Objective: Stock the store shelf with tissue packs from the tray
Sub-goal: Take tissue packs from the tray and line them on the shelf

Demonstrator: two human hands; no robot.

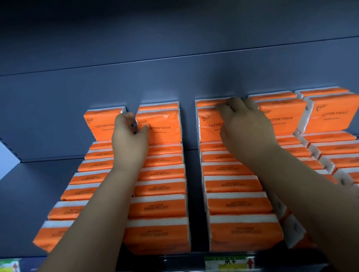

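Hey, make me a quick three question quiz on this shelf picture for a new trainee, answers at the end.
1. True or false: the left hand grips an upright pack in the second column from the left.
2. How many columns of tissue packs stand on the shelf? A three, B five, C eight.
3. Fill in: the fingers of the right hand curl over a raised pack in the ___ column from the left.
Key: 1 true; 2 B; 3 third.

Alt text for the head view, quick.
Both hands reach deep into a dark grey metal shelf lined with orange plastic-wrapped tissue packs. The left hand grips one upright pack; the right hand hooks the top of the neighbouring upright pack.
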